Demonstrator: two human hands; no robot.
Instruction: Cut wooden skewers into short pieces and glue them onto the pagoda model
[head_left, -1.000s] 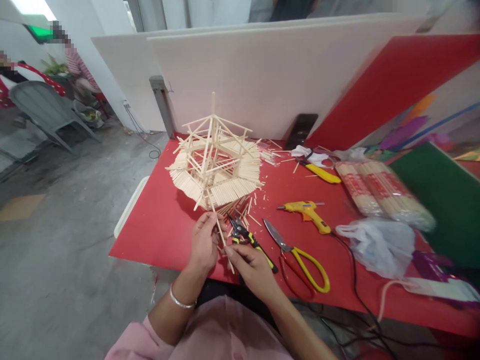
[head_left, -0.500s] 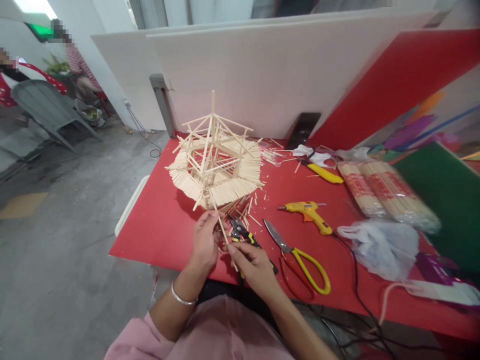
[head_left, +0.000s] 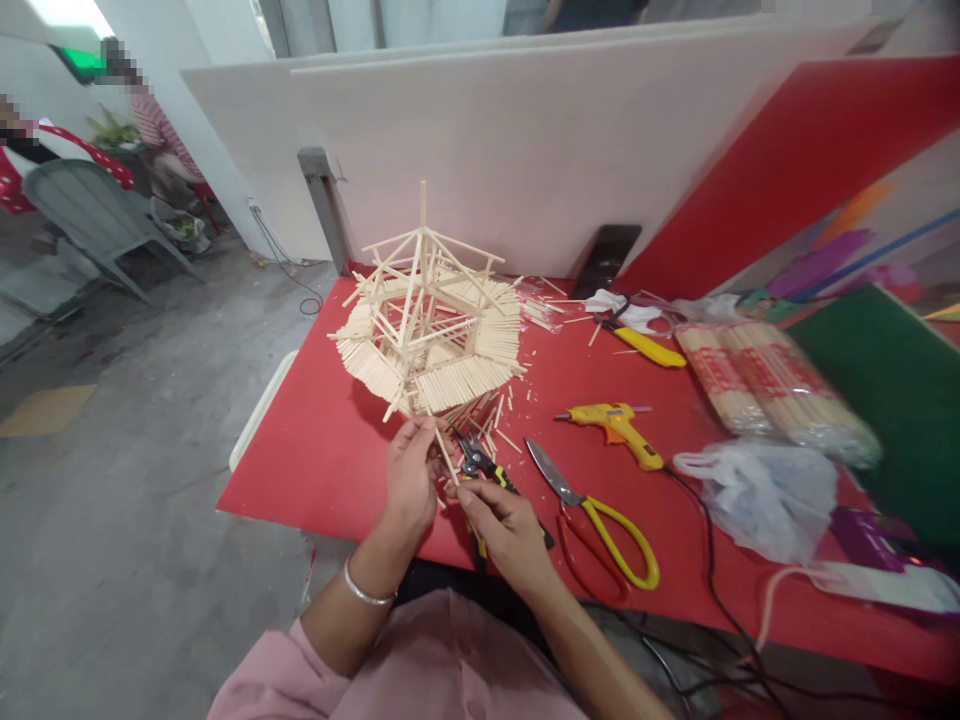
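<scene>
Between both hands runs a thin wooden stick (head_left: 445, 452), slanting down to the right at the near edge of the table. My left hand (head_left: 412, 468), with a bangle at its wrist, pinches the stick's upper part. Around its lower part the fingers of my right hand (head_left: 504, 528) are closed. Just beyond stands a pavilion-like model of sticks (head_left: 427, 330), with a fringed lower roof and an open frame above. Black-and-yellow cutting pliers (head_left: 480, 460) lie beside my right hand, partly covered by it. Cut stick pieces (head_left: 501, 420) are scattered near the model.
On the red tabletop (head_left: 300, 450), scissors (head_left: 581, 500) and a yellow glue gun (head_left: 619, 425) lie to the right. Farther over are yellow-handled pliers (head_left: 645, 345), wrapped stick bundles (head_left: 772, 380) and a plastic bag (head_left: 765, 490). White boards (head_left: 487, 150) stand behind. Two people sit far left.
My right hand's fingertips have shifted slightly along the stick, and its lower end no longer shows below them. The left hand and the model stay nearly in place.
</scene>
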